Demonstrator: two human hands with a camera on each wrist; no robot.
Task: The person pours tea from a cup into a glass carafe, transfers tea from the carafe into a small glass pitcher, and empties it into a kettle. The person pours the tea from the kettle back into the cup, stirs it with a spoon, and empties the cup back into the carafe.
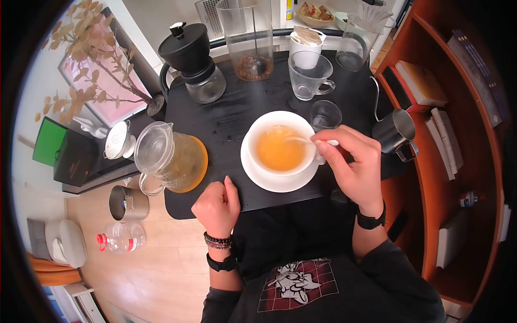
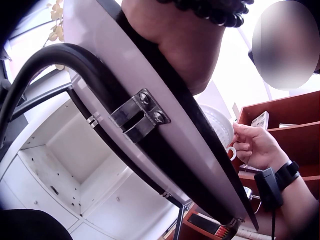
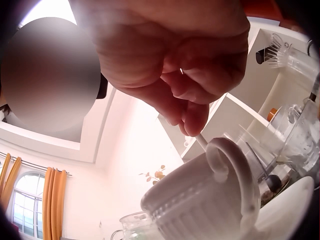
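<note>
Seen overhead, right hand (image 1: 353, 161) fingers pinch a spoon (image 1: 309, 141) in the cup (image 1: 280, 144) mid-frame; left hand (image 1: 217, 207) rests fisted on the bench (image 1: 237, 102).

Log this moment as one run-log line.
right hand: pinches spoon in cup | left hand: fist resting on table edge | cup on saucer

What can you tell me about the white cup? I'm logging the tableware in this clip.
The white cup looks like glazed ceramic with ribbed outer walls and a looped handle on its right side. It stands upright on a white saucer on the black table, holding amber liquid. The right hand pinches a white spoon that dips into it.
</note>
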